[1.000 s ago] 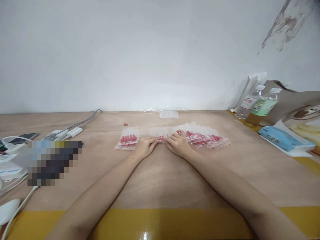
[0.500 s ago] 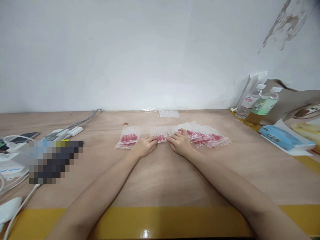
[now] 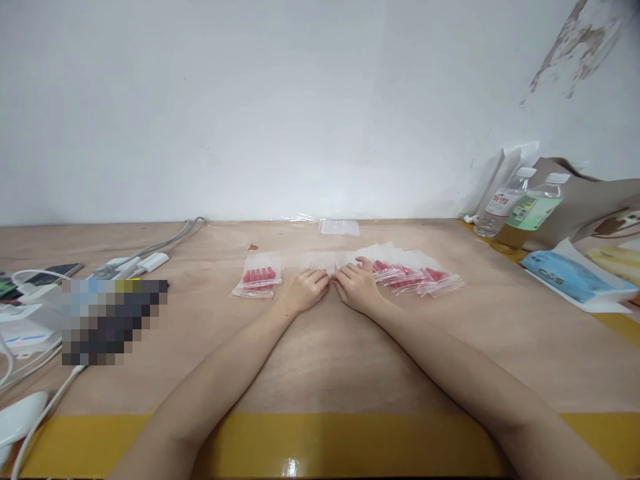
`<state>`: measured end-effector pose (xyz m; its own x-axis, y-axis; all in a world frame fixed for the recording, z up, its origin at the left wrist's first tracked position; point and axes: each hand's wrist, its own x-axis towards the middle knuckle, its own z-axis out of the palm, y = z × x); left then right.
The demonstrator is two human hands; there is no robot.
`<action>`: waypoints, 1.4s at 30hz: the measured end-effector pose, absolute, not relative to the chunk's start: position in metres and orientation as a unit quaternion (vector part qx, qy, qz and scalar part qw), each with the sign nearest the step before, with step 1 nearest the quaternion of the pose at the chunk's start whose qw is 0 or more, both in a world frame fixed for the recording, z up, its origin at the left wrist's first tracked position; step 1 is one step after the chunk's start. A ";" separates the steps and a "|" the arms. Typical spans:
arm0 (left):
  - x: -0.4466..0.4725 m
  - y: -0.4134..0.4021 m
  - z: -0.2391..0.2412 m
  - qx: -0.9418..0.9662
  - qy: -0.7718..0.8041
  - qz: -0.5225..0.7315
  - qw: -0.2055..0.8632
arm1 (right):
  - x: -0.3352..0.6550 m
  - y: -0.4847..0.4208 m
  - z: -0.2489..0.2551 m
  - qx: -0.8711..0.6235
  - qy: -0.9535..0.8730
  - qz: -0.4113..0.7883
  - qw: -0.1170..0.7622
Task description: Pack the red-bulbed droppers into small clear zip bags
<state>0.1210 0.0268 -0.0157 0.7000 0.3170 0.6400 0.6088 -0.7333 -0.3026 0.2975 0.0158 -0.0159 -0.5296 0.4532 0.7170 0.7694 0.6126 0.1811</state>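
Now both hands meet at the middle of the wooden table (image 3: pixel 320 353), fingers curled down onto a small clear zip bag (image 3: pixel 317 262) lying flat between them. Left hand (image 3: pixel 309 289) pinches its left edge, right hand (image 3: pixel 356 287) its right edge. Just left lies a bag of red pieces (image 3: pixel 259 276); to the right, a fanned row of filled bags (image 3: pixel 415 277).

A plain white wall (image 3: pixel 280 107) stood behind the bench (image 3: pixel 320 360), stained and peeling at its upper right. The bench was pale wood with a yellow strip (image 3: pixel 320 443) along its near edge, evenly lit.
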 end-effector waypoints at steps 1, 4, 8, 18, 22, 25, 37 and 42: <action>0.122 0.027 -0.015 -0.887 -0.256 -0.284 0.259 | 0.297 0.016 -0.016 -0.365 -0.838 -0.246 0.322; 0.124 0.029 -0.013 -0.890 -0.238 -0.279 0.270 | 0.298 0.015 -0.016 -0.369 -0.835 -0.248 0.323; 0.125 0.031 -0.008 -0.894 -0.215 -0.275 0.280 | 0.299 0.014 -0.015 -0.375 -0.833 -0.256 0.317; 0.116 0.031 -0.006 -0.894 -0.181 -0.295 0.283 | 0.302 0.009 -0.012 -0.374 -0.832 -0.255 0.321; 0.104 0.033 -0.006 -0.895 -0.180 -0.295 0.283 | 0.306 0.008 -0.012 -0.381 -0.825 -0.256 0.329; 0.090 0.031 -0.006 -0.895 -0.185 -0.292 0.282 | 0.309 0.008 -0.011 -0.390 -0.823 -0.252 0.328; 0.078 0.028 -0.007 -0.877 -0.319 -0.250 0.258 | 0.311 0.006 -0.010 -0.417 -0.807 -0.259 0.329; 0.064 0.022 0.009 -0.874 -0.367 -0.232 0.219 | 0.318 0.008 -0.003 -0.448 -0.797 -0.241 0.327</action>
